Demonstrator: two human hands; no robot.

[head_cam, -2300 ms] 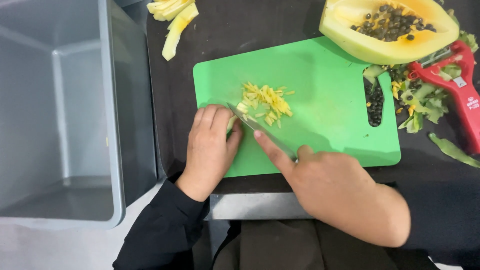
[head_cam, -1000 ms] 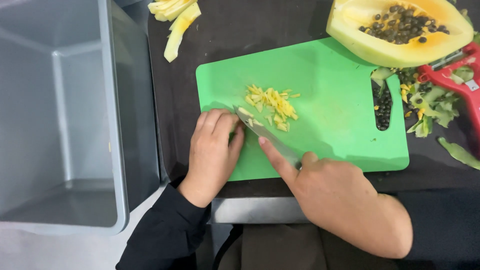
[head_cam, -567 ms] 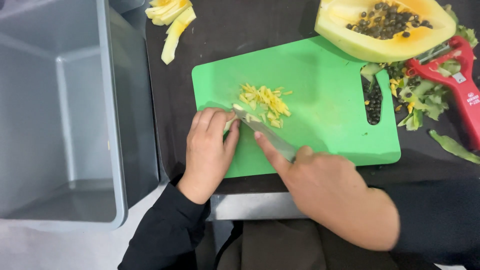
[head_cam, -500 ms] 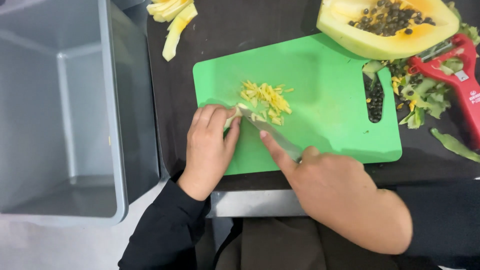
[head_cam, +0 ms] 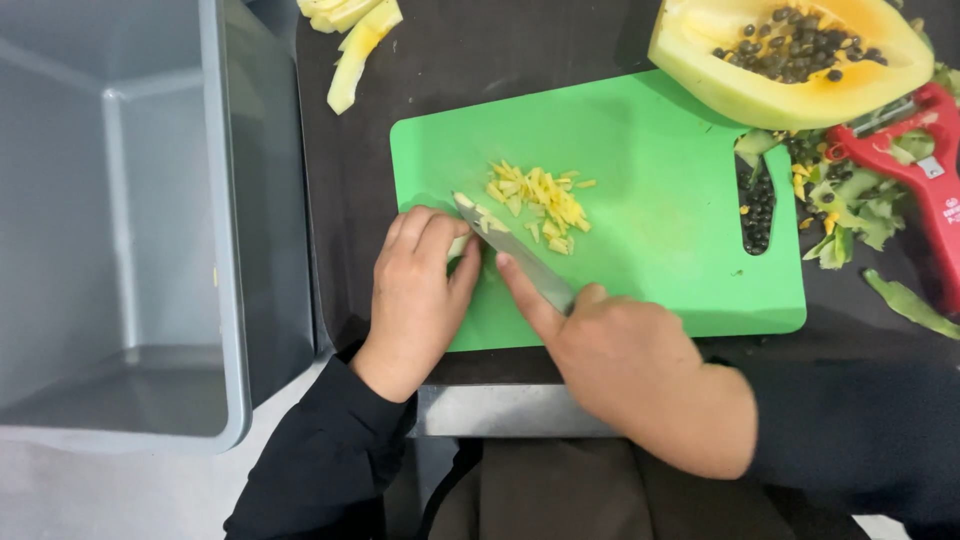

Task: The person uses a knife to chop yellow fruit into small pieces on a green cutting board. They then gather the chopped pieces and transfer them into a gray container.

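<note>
My right hand [head_cam: 625,360] grips a knife [head_cam: 520,255], index finger stretched along the blade's back. The blade rests slanted on the green cutting board [head_cam: 660,200], its tip beside my left hand. My left hand [head_cam: 415,300] lies curled on the board's near left corner and pins a small pale fruit piece [head_cam: 458,245] under its fingertips, mostly hidden. A little heap of thin yellow fruit strips [head_cam: 540,200] lies just beyond the blade.
A halved papaya with black seeds [head_cam: 790,55] lies at the far right. Green peelings [head_cam: 850,205], loose seeds and a red peeler [head_cam: 920,175] sit right of the board. Yellow fruit wedges [head_cam: 355,40] lie at the far edge. A deep grey bin [head_cam: 120,220] stands to the left.
The knife keeps making short cuts next to my left fingertips, and the heap of strips stays beyond the blade. Both hands remain in about the same place.
</note>
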